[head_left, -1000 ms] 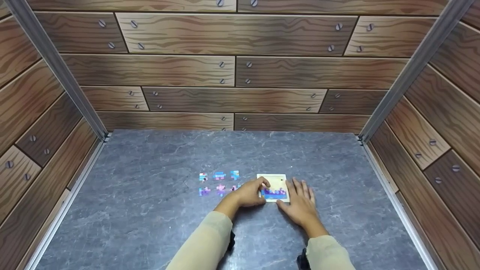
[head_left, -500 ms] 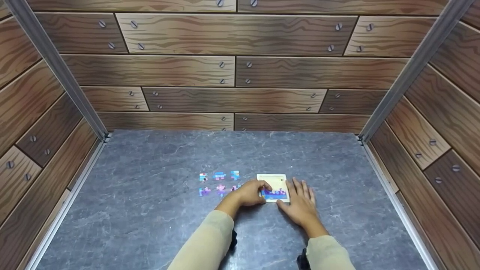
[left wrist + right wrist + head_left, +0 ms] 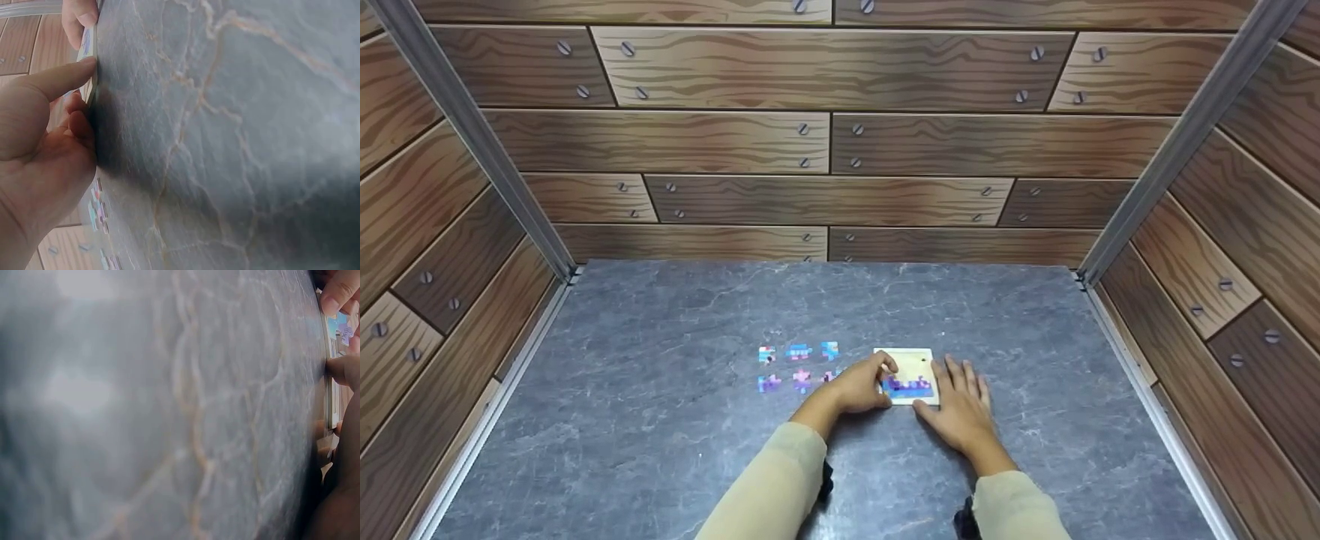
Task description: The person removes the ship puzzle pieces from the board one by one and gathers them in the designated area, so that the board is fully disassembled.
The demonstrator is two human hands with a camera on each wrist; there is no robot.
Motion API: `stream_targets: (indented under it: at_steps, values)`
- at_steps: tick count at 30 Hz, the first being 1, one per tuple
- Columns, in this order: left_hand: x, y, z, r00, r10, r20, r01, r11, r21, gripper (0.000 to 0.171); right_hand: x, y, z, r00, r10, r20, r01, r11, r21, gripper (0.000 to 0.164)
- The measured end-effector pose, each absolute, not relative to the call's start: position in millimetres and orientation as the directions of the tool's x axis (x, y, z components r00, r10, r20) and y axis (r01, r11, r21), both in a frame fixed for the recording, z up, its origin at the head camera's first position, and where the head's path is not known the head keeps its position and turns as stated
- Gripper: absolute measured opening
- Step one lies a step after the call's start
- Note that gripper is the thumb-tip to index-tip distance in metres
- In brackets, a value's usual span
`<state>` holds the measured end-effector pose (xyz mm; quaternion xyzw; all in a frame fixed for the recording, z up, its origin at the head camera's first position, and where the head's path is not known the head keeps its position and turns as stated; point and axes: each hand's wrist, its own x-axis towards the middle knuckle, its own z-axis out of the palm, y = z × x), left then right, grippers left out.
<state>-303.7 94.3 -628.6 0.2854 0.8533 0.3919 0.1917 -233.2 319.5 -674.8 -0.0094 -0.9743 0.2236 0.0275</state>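
Note:
A pale wooden puzzle tray [image 3: 916, 364] lies on the table in the head view, with purple and blue jigsaw pieces [image 3: 909, 388] along its near side. My left hand [image 3: 858, 385] grips the tray's near left corner, the thumb at the front edge and the index finger bent over the inside. Part of the left side is hidden under that hand. Against the tray's right edge rests my right hand [image 3: 960, 409], its fingers fairly straight and its thumb touching the front edge. The left wrist view shows the left thumb [image 3: 70, 76] on the rim; the right wrist view shows jigsaw pieces [image 3: 339, 326] between the hands.
Loose jigsaw pieces [image 3: 801, 377] lie in two rows left of the tray, one partly hidden by the left hand. The grey marbled table [image 3: 660, 420] is enclosed by wood-patterned walls [image 3: 832, 142] with metal corner posts [image 3: 1177, 135].
My left index finger reached a little farther into the tray half a second ago and is now drawn back slightly. The right hand, tray and loose pieces stay in place.

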Motion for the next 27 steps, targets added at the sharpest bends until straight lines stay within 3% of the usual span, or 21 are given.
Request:
stream_targets:
  at_steps: [19, 27]
  values:
    - [-305, 87, -642, -0.786, 0.617, -0.044, 0.314, 0.459, 0.831, 0.042, -231, 318, -667, -0.999, 0.040, 0.020, 0.027, 0.907, -0.420, 0.089]
    - [-306, 83, -641, -0.781, 0.623, -0.049, 0.359, 0.512, 0.781, 0.040, -230, 318, -670, -0.998, 0.035, 0.047, 0.011, 0.894, -0.447, 0.090]
